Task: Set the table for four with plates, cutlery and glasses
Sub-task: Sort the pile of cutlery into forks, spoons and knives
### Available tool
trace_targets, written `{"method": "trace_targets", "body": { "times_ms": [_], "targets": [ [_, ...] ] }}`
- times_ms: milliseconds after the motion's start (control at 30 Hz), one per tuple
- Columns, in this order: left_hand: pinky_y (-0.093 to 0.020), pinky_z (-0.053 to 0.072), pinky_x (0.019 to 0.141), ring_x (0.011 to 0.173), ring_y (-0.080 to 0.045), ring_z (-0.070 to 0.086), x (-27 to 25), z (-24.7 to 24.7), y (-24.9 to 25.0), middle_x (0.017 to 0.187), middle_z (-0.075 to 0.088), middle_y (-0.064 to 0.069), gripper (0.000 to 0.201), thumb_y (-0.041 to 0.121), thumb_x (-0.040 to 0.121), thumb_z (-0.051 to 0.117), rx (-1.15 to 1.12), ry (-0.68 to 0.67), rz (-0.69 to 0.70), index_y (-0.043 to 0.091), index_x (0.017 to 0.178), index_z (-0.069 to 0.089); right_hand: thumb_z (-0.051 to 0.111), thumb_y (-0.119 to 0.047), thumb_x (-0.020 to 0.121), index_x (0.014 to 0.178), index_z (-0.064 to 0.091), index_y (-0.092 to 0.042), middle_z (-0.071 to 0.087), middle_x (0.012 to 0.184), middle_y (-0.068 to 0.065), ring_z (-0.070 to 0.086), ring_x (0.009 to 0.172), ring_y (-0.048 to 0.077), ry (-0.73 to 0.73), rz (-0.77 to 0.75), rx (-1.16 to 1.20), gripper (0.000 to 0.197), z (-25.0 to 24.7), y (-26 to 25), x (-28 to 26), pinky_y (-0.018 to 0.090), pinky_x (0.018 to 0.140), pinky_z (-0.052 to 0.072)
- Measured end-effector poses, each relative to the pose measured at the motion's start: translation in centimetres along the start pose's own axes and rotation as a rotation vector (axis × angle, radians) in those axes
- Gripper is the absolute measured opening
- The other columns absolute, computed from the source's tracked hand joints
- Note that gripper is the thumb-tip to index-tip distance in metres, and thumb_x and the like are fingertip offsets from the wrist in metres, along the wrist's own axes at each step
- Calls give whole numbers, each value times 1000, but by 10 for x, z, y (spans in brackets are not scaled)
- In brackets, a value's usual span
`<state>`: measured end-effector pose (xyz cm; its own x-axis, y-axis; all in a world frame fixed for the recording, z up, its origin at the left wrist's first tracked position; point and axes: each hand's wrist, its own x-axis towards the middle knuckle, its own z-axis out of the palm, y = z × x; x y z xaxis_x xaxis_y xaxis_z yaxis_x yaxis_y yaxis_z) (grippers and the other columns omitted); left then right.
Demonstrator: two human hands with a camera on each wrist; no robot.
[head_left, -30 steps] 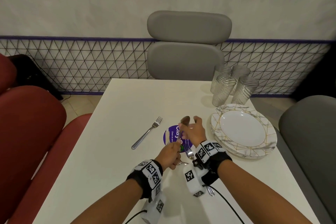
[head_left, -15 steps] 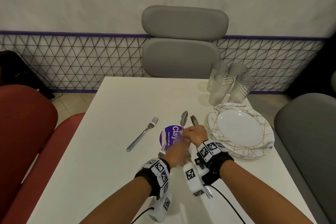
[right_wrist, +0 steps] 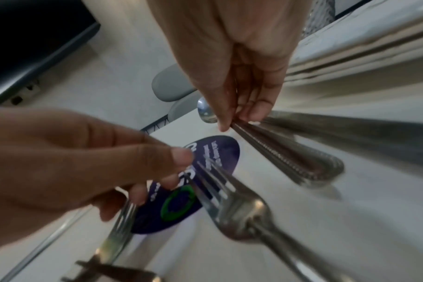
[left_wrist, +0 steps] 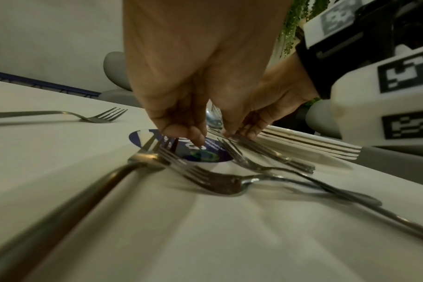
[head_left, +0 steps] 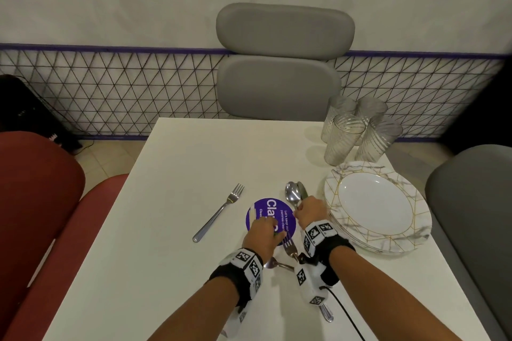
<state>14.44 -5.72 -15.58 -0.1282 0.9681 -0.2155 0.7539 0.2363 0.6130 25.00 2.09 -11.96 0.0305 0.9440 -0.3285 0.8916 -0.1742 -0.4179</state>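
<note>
My right hand (head_left: 310,212) pinches the handles of two spoons (head_left: 293,193) just left of the plate stack (head_left: 376,205); the right wrist view shows the pinch (right_wrist: 232,122) on the beaded handles, which lie low over the table. My left hand (head_left: 260,235) is curled over the purple round sticker (head_left: 270,216). Its fingertips (left_wrist: 193,133) pinch the tines of a fork (left_wrist: 143,158). Two more forks (left_wrist: 220,183) lie crossed under my wrists. A single fork (head_left: 219,213) lies apart to the left. Several ribbed glasses (head_left: 357,133) stand behind the plates.
The white table (head_left: 166,271) has a grey chair (head_left: 279,63) at its far end, red seating (head_left: 36,202) along the left and a grey seat (head_left: 471,202) on the right. A black cable (head_left: 346,315) trails from my right wrist.
Both hands have come down to the table. The spoons, held up before, now lie low beside the plates. My left hand moved onto the sticker with the forks.
</note>
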Motion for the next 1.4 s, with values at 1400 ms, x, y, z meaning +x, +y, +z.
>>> {"method": "trace_targets", "body": {
  "times_ms": [1400],
  "targets": [
    [-31,57,65,67,-16,69,-29,-89,-26,87,62,-6,15,23,90,61,-991,486,-45,11,97,58,53,-23,93,118,61,-14,61,101,3,56,89,12,-202,-626,546,28,0,-56,-57,18,81,46]
  ]
}}
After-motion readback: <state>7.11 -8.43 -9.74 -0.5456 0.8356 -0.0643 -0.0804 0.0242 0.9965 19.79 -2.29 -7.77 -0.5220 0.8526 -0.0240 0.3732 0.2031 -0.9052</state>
